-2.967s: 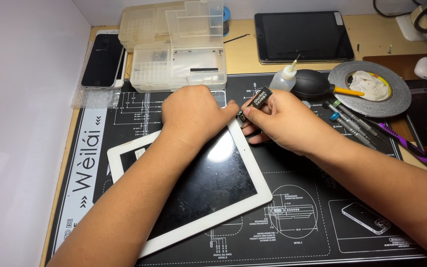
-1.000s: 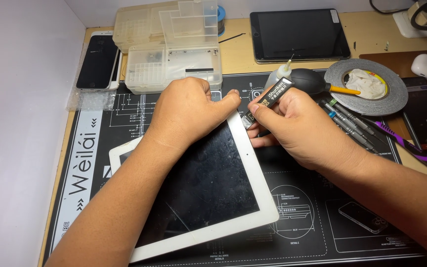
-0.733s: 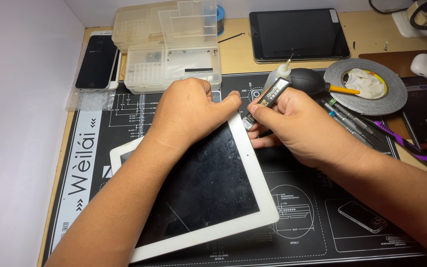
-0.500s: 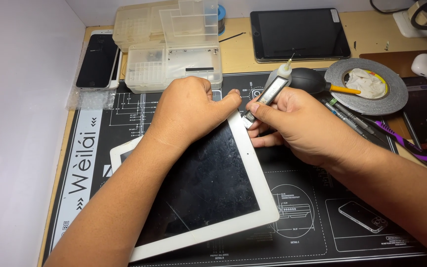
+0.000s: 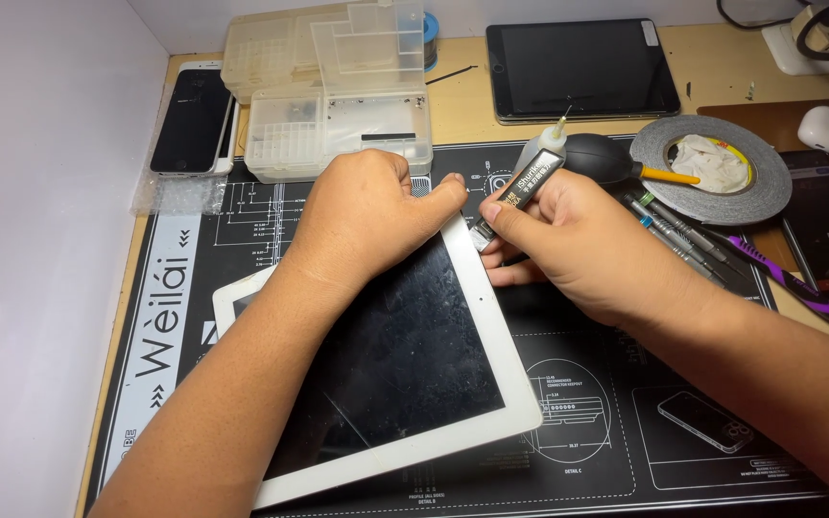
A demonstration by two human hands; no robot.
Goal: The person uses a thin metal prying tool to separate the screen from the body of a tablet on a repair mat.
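Left hand (image 5: 362, 216) is pressed down on the top corner of the white tablet (image 5: 405, 360), fingers curled over its edge. Right hand (image 5: 582, 245) grips a small glue tube (image 5: 520, 192), tip at that same corner. Looks like the edge-gluing step; next it needs a steady run along the frame. Tablet lies on a black mat (image 5: 626, 432), with 1 tape roll (image 5: 712, 182), parts boxes (image 5: 338, 96) and a wooden desk (image 5: 722, 58) beyond.
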